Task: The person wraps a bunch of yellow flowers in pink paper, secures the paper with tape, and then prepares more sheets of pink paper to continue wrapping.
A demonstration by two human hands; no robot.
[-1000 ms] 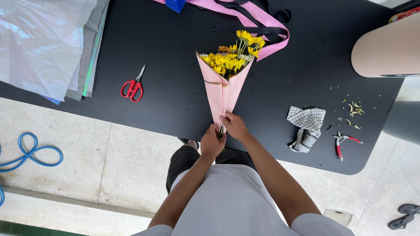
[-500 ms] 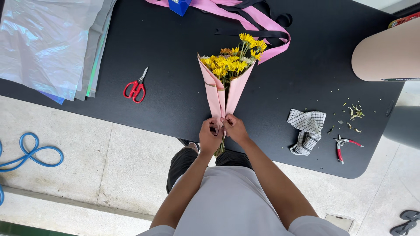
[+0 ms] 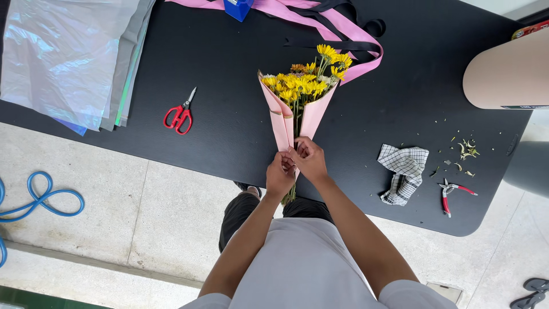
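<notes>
A bouquet of yellow flowers (image 3: 306, 80) lies on the black table (image 3: 229, 68), wrapped in a cone of pink paper (image 3: 283, 117). My left hand (image 3: 279, 176) and my right hand (image 3: 309, 160) both pinch the narrow lower end of the pink cone, close together, at the table's near edge. Green stems stick out below my hands. Pink and black ribbons (image 3: 343, 28) trail behind the flower heads.
Red-handled scissors (image 3: 179, 114) lie to the left. Iridescent wrapping sheets (image 3: 68, 57) cover the far left. A checked cloth (image 3: 405, 171), red-handled pliers (image 3: 452, 191) and stem scraps (image 3: 466, 151) lie right. A beige paper roll (image 3: 506, 74) sits far right. Blue hose (image 3: 40, 200) on the floor.
My hands have shifted slightly up the wrap's lower end and drawn closer together. The bouquet stays in place.
</notes>
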